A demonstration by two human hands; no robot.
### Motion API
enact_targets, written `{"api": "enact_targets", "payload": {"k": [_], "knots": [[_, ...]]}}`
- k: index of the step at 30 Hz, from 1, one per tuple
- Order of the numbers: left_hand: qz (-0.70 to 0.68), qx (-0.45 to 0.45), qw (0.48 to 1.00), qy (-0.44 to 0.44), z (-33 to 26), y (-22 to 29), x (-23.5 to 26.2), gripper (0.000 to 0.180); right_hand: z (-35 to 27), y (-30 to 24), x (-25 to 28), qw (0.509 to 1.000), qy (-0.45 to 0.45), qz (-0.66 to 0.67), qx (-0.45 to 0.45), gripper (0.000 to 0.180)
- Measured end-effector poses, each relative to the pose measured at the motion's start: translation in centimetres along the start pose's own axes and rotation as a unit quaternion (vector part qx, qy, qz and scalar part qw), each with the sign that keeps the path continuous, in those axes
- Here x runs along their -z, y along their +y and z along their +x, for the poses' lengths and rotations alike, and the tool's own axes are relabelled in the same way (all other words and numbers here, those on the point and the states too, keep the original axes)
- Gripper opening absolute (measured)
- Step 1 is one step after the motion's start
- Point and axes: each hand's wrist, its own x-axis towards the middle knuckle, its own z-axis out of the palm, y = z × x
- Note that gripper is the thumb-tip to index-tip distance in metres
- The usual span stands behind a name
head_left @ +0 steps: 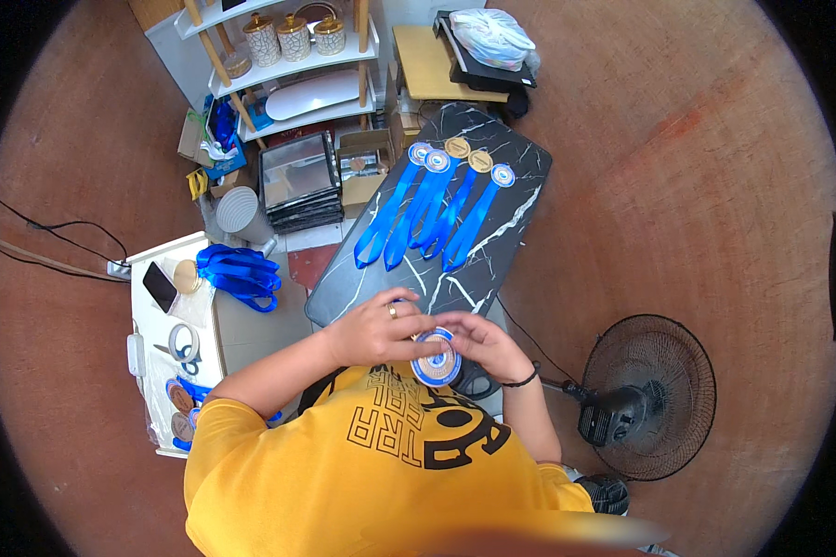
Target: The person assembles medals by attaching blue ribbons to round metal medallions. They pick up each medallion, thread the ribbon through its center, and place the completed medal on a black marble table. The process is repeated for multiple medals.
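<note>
A black marbled table (pixel 492 269) carries five medals (pixel 455 158) laid in a row, their blue ribbons (pixel 418 218) trailing toward the person. At its near edge, a round medal (pixel 436 358) — blue-rimmed, pale-centred, face up — is clamped between the left hand (pixel 373 330) and right hand (pixel 486 343); no long axis is discernible.

Round blue-rimmed medal (pixel 436 357), face up, above lap

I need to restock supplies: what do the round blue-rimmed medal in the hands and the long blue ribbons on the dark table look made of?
Round blue-rimmed medal: seemingly wood or card, matte tan face. Long blue ribbons: glossy, satin-like fabric, lying limp in loops.
</note>
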Motion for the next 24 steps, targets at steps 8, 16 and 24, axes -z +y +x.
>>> {"api": "enact_targets", "payload": {"k": [8,16,24], "knots": [[-0.052,0.088,0.995,-0.020,0.5,-0.4,-0.6,0.051,-2.1,-1.6,1.9,0.994,0.063,-0.082,-0.044,0.028],[-0.453,0.421,0.785,0.016,1.1,-1.6,-2.1,0.045,-2.9,-4.1,2.9,0.972,0.166,-0.103,0.134,0.029],[-0.308,0.447,0.837,0.070,2.7,-2.6,-1.3,0.011,-2.6,-4.5,2.3,0.977,0.142,-0.069,0.146,0.030]]}}
